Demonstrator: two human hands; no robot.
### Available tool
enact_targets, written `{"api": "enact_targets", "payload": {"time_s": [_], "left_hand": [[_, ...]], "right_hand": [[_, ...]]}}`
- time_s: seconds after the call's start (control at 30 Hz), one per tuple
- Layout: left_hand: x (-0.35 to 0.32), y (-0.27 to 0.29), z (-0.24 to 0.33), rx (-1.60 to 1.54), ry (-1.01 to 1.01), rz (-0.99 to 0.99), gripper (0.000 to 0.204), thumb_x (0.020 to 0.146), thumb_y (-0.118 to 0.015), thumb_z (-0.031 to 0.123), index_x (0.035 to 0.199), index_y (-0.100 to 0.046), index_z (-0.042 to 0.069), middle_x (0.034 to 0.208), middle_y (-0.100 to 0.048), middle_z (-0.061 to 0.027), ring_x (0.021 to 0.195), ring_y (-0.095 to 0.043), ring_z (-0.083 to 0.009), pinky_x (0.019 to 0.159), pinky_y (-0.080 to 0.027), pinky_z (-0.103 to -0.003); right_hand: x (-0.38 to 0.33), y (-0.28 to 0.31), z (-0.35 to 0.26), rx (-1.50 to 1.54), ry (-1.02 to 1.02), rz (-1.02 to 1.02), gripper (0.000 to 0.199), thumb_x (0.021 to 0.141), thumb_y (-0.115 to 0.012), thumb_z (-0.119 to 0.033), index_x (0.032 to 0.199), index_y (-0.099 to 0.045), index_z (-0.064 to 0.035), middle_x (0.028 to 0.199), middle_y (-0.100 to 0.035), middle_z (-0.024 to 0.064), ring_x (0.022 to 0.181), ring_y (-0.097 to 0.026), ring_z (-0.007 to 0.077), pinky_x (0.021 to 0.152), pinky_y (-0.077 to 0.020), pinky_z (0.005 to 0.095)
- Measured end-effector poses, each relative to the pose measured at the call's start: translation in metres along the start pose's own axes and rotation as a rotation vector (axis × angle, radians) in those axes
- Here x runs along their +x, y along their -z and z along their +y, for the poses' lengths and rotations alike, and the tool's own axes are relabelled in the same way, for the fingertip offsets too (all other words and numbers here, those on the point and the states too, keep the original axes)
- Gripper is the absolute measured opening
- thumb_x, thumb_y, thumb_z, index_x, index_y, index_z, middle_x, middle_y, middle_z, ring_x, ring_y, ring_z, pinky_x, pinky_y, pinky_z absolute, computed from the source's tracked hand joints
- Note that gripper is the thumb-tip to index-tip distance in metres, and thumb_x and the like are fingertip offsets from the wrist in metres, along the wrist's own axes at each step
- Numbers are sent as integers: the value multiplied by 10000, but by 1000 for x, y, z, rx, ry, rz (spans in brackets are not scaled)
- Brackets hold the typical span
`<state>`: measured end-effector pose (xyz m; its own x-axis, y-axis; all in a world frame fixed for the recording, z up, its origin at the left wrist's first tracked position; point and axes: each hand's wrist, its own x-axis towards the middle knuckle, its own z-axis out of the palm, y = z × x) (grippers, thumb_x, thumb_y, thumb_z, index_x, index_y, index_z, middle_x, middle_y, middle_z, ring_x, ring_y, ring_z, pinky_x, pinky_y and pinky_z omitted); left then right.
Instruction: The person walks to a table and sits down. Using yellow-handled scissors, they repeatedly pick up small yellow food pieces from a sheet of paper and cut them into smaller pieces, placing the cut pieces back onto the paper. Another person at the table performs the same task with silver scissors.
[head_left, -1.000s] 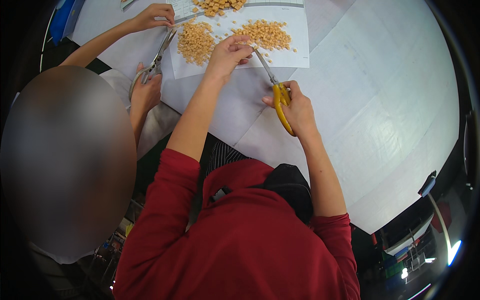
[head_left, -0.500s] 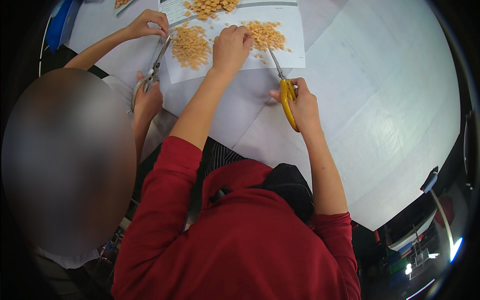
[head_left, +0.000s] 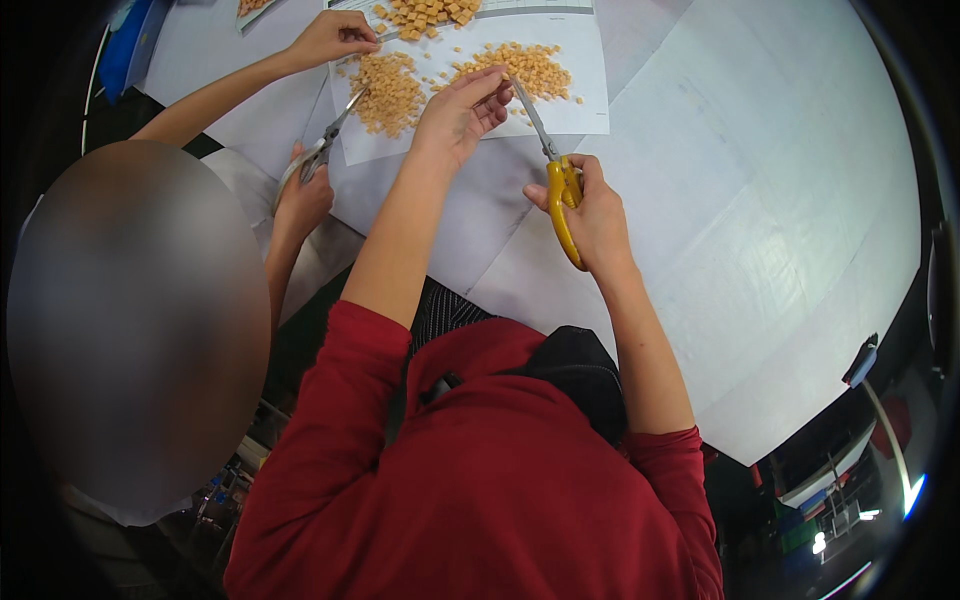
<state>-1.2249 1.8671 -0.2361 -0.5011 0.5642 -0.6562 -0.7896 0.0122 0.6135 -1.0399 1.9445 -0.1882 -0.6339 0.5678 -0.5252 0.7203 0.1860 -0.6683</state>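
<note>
Right hand (head_left: 600, 217), clamped on yellow-handled scissors (head_left: 555, 192) | left hand (head_left: 458, 120), fingertips beside blade tips, grip unclear | possible fingertip nick from mistimed snip

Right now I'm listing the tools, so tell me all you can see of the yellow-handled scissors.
The yellow-handled scissors have looped, plastic-looking yellow handles and grey blades that look like metal. The right hand holds them by the handles. They slant forward and slightly left, blades mostly over the white sheet, tips near the fingertips of the left hand and the right pile of small tan cubes. Whether the tips touch anything or the blades are parted is too small to tell.
</note>
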Motion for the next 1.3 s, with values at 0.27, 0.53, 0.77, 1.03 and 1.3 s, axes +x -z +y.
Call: {"api": "enact_targets", "payload": {"time_s": [0.27, 0.53, 0.77, 1.03, 1.3], "left_hand": [[-10, 5, -14, -221, 93, 23, 206, 858, -722, 184, 1003, -608, 94, 933, -638, -19, 849, -599, -142, 737, -499, -296], [-11, 10, -14, -191, 127, 1, 189, 873, -712, 192, 1018, -635, 99, 951, -648, -10, 886, -602, -121, 746, -506, -279], [-3, 6, -19, -61, 98, 102, 198, 875, -711, 210, 1009, -659, 74, 930, -663, -18, 832, -614, -125, 723, -503, -279], [44, 7, 26, 948, -723, 486, 231, 816, -724, 179, 1006, -711, 49, 830, -697, -59, 715, -626, -133, 644, -504, -277], [84, 4, 44, 1319, -950, 635, 179, 797, -722, 183, 918, -692, 55, 820, -705, -77, 747, -668, -199, 676, -508, -317]], "right_hand": [[-7, -3, -4, -52, 55, 15, 677, 767, -737, -530, 1132, -509, -8, 969, -658, 206, 890, -653, 372, 742, -514, 437], [-4, -5, -4, -39, 32, -10, 680, 753, -778, -475, 1151, -509, 7, 913, -668, 219, 849, -670, 337, 755, -517, 386], [7, -2, -4, -14, -72, -86, 684, 754, -749, -536, 1120, -513, -10, 886, -674, 218, 838, -663, 379, 725, -517, 423], [23, -4, 21, -18, -95, 13, 622, 743, -809, -430, 1089, -538, 9, 697, -620, 112, 604, -585, 210, 580, -466, 318], [22, 7, 21, -4, -104, -8, 626, 769, -762, -477, 1108, -507, -17, 851, -679, 211, 791, -671, 375, 692, -523, 416]]}}
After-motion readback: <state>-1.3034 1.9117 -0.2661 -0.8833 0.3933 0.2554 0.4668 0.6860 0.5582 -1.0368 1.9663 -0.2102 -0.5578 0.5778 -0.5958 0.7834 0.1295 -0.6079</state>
